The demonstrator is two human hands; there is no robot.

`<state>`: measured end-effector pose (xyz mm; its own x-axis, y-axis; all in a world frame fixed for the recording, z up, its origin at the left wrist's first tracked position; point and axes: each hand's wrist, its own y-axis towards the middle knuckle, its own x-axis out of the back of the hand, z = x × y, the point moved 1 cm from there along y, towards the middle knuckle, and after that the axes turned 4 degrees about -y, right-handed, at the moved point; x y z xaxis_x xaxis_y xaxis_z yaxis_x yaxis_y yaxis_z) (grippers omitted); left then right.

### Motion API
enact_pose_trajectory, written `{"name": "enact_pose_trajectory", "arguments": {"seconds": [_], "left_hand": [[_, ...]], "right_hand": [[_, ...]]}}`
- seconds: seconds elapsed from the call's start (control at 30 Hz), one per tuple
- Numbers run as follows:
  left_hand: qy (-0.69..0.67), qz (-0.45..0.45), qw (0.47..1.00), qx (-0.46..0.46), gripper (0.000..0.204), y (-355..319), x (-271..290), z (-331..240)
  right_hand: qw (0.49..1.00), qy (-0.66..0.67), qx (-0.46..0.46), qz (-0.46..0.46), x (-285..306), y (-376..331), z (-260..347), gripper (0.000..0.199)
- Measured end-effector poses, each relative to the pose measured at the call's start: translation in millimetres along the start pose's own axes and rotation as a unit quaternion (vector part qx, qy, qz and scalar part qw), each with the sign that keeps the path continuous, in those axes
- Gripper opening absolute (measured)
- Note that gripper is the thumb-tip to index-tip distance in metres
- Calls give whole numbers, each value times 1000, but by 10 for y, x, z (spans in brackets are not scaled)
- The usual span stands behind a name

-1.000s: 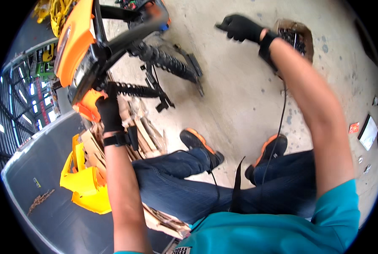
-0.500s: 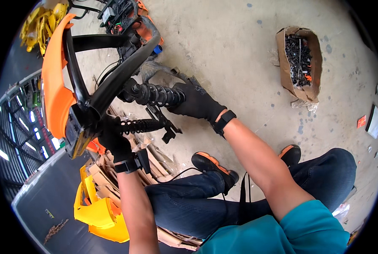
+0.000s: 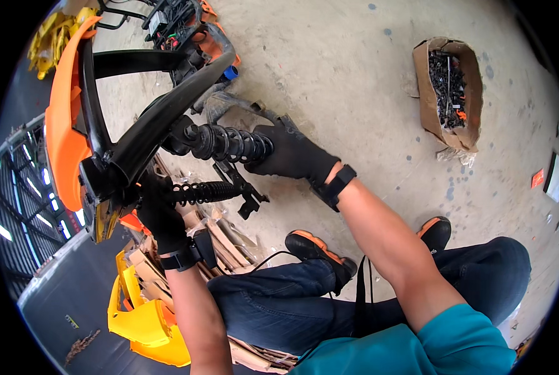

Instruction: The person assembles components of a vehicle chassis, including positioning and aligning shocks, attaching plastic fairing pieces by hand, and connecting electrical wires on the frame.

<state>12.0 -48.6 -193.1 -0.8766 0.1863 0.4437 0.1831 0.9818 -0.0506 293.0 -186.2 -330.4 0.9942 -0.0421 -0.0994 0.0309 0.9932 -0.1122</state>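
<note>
A black tubular vehicle frame (image 3: 145, 150) with an orange plastic fender (image 3: 65, 125) stands raised on the left, tilted. My right hand (image 3: 295, 155), in a black glove, is wrapped round the lower end of a thick black coil-spring shock absorber (image 3: 226, 142) joined to the frame. A second, thinner shock absorber (image 3: 206, 192) lies nearer me, with a black bracket (image 3: 249, 201) at its end. My left hand (image 3: 161, 219), gloved too, is closed at that shock's upper end, under the frame. The frame hides its fingertips, so what exactly they grip is hidden.
A cardboard box (image 3: 424, 87) of small dark parts stands at the far right. Yellow plastic panels (image 3: 145, 322) and flattened cardboard (image 3: 214, 234) lie at lower left. Wiring and orange parts (image 3: 182, 31) are behind the frame. My shoes (image 3: 317, 253) rest on the concrete floor.
The frame, fender and my left hand have shifted a little left and down. My right hand keeps its hold on the shock absorber.
</note>
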Motion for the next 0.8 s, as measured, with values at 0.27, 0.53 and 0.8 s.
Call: {"name": "enact_pose_trajectory", "arguments": {"seconds": [0.27,0.53,0.8], "left_hand": [[78,-3,997,-16,23,-91,-158,-211],[55,-89,983,-148,25,-72,-197,61],[313,-117,923,-193,27,-168,-436,79]], "right_hand": [[966,256,29,1,806,127,182,46],[977,-50,200,-48,761,944,1304,34],[900,-326,111,265,780,1600,1692,31]]}}
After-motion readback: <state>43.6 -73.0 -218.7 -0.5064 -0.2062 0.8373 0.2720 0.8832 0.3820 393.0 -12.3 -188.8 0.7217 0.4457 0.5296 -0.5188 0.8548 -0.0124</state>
